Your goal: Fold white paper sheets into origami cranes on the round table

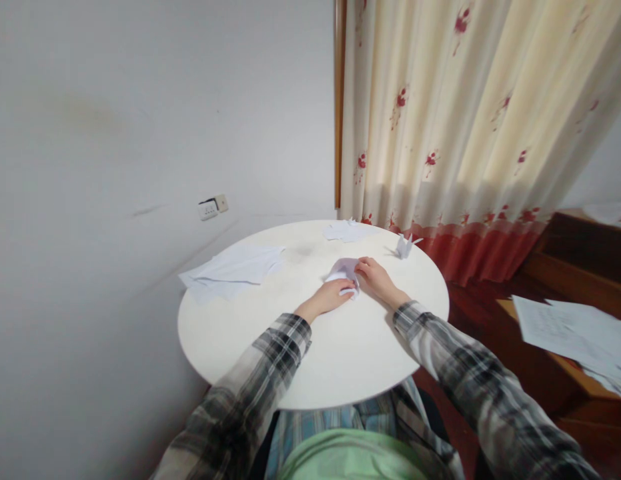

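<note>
A partly folded sheet of white paper (343, 269) is between my hands, over the middle of the round white table (340, 360). My left hand (331, 295) grips its near edge, with the fingers curled over a fold. At the paper's right side, my right hand (374, 275) pinches the edge between thumb and fingers. Part of the paper is hidden behind my left fingers. Just beyond my right hand stands a folded paper crane (404, 247), with neither hand touching it.
Loose white sheets (235, 265) lie at the table's left edge, slightly overhanging. More white paper (344, 231) is at the far edge. A wall socket (208, 211) is at the left, a flowered curtain (435, 133) behind. Printed papers (570, 327) rest on wooden furniture at right.
</note>
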`<state>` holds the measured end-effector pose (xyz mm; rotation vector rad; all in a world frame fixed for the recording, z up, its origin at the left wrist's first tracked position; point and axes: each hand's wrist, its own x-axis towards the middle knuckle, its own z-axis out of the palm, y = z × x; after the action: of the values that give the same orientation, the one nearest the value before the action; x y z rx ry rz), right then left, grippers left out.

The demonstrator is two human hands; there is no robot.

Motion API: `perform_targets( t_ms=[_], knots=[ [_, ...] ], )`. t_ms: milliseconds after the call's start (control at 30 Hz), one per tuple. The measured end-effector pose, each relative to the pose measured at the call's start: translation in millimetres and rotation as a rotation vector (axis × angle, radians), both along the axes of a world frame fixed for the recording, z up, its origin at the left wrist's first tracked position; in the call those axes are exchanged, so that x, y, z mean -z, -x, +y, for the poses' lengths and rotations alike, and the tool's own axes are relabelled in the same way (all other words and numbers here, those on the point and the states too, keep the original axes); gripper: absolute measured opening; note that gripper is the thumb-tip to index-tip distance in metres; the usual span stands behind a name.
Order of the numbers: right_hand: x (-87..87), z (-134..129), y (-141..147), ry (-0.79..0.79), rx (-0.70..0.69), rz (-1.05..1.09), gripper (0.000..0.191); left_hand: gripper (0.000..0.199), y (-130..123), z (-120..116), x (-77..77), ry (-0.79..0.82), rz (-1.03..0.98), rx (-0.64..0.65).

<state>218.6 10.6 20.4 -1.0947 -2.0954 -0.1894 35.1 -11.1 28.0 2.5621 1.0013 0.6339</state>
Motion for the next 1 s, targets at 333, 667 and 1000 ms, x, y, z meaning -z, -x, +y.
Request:
perform_targets(
  t_ms=[333, 667, 1000],
  knots=[
    [-2.3, -4, 6, -0.032, 0.072, -0.098, 0.018, 0.035, -10, -7, -4.4, -0.093, 0.020, -0.199],
    [-2.8, -4, 9, -0.032, 0.102, -0.090, 0.015, 0.029, -10, -4, 2.6, -0.082, -0.064, -0.279],
    [-3.2, -5, 8, -0.041, 0.122, -0.111, 0.012, 0.016, -5, 7, 9.8, 0.006, -0.189, -0.143]
  ],
)
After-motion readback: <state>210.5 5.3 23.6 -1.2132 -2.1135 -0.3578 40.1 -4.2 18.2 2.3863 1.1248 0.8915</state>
